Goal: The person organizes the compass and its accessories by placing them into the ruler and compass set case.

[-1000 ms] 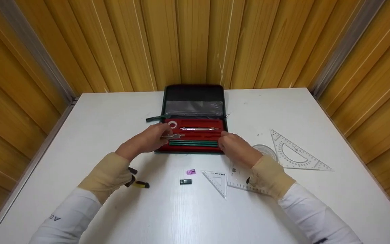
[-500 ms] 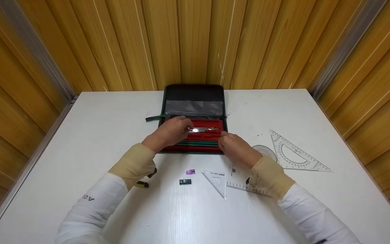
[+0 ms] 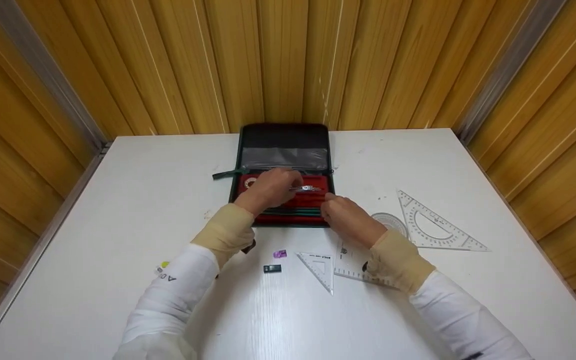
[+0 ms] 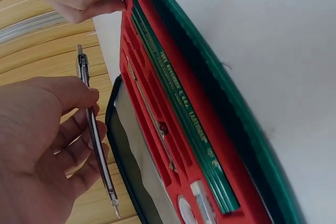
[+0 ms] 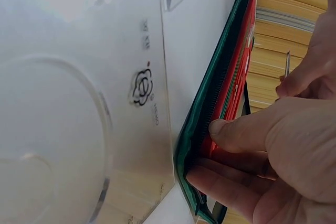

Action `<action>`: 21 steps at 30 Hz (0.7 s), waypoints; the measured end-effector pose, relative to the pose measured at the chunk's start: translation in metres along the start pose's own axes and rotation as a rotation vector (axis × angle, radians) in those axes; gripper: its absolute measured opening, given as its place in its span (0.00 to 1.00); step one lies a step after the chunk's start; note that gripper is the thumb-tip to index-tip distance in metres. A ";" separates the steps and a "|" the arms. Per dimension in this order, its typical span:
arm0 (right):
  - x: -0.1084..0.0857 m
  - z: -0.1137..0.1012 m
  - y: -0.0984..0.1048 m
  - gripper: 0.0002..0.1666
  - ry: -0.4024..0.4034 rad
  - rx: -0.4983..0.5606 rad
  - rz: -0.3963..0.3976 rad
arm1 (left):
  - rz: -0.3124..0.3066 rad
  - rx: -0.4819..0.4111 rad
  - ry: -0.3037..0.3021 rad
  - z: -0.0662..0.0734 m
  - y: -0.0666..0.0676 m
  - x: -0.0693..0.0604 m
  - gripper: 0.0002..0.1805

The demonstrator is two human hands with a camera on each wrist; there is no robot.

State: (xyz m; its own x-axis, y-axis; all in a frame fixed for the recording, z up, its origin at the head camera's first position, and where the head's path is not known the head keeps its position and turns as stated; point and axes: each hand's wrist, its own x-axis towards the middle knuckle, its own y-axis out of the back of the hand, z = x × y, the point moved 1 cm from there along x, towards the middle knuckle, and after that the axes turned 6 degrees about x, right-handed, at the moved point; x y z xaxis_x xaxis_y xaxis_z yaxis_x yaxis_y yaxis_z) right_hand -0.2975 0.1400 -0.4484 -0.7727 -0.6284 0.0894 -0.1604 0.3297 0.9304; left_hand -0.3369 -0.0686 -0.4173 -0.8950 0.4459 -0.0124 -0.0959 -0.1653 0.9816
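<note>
In my left hand point(image 3: 273, 189) I hold a slim metal compass point(image 4: 97, 140) between thumb and fingers, above the red tray point(image 3: 313, 200) of a green zip case point(image 4: 247, 124). My right hand point(image 3: 350, 220) grips the tray's right front corner; in the right wrist view its thumb lies on the red edge, with fingers down inside the case rim. The tray holds green pencils point(image 4: 184, 108), a thin metal instrument point(image 4: 152, 111) with a dark red knob, a small white block point(image 4: 202, 203) and a white ring point(image 4: 186, 211). A dark gap shows between tray and case edge.
The raised case lid point(image 3: 285, 137) stands near the wooden wall. In front lie a purple piece point(image 3: 280, 254), a dark small block point(image 3: 272, 268) and a small set square point(image 3: 319, 267). Rightward are a round protractor point(image 3: 390, 222) and a larger triangle point(image 3: 438, 227). A yellow item point(image 3: 165, 264) lies left.
My left hand has moved right across the tray with the compass in its fingers. My right hand has stayed on the tray corner. The yellow item by the left sleeve has come into view.
</note>
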 end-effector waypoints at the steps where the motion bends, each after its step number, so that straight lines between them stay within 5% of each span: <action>1: 0.000 0.000 0.000 0.07 0.002 -0.002 0.001 | -0.001 0.006 0.002 0.001 -0.001 0.002 0.15; 21: 0.003 0.002 -0.001 0.09 0.034 -0.015 0.029 | 0.005 0.128 -0.036 0.009 -0.028 0.025 0.13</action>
State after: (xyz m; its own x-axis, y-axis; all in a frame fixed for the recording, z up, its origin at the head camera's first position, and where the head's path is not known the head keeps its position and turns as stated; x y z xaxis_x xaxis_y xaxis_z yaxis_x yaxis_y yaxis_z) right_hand -0.3006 0.1390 -0.4499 -0.7555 -0.6425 0.1279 -0.1293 0.3376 0.9324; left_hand -0.3524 -0.0450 -0.4432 -0.8791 0.4767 -0.0029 -0.0331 -0.0550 0.9979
